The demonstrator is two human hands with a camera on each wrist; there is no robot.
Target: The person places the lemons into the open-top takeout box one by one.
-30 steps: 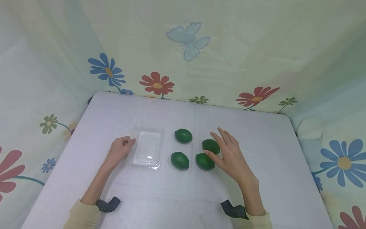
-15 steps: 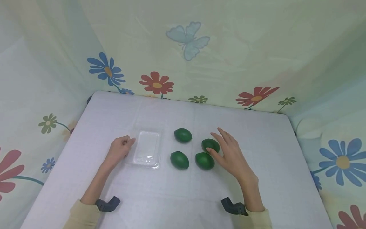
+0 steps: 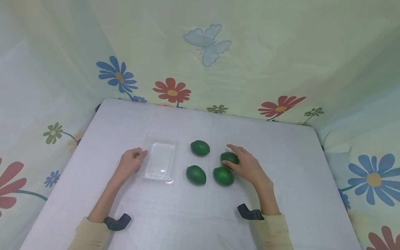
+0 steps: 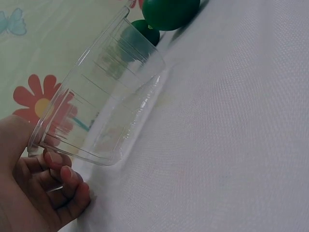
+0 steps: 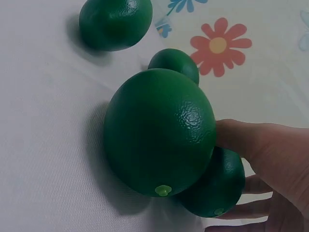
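Note:
A clear plastic container [image 3: 170, 182] stands on the white-covered table, its near left rim pinched by my left hand [image 3: 132, 161] between thumb and curled fingers, as the left wrist view shows. My right hand [image 3: 248, 167] is spread around the far right lime [image 3: 229, 157]. Its thumb lies at the lime's near side, while the index fingertip stands a little beyond the far side. Just nearer to me lies another lime [image 3: 223, 176], large in front of the right wrist camera and partly covering the lime at my fingers.
Two more limes lie between the container and my right hand, one farther back [image 3: 200, 148] and one nearer [image 3: 196, 175]. A flowered curtain [image 3: 243, 69] rises behind the table's far edge. Dark wrist devices [image 3: 118, 222] sit by both sleeves.
My right hand has moved slightly left and lowered around the far right lime, thumb and fingers closer to it. The left hand, container and limes have stayed in place.

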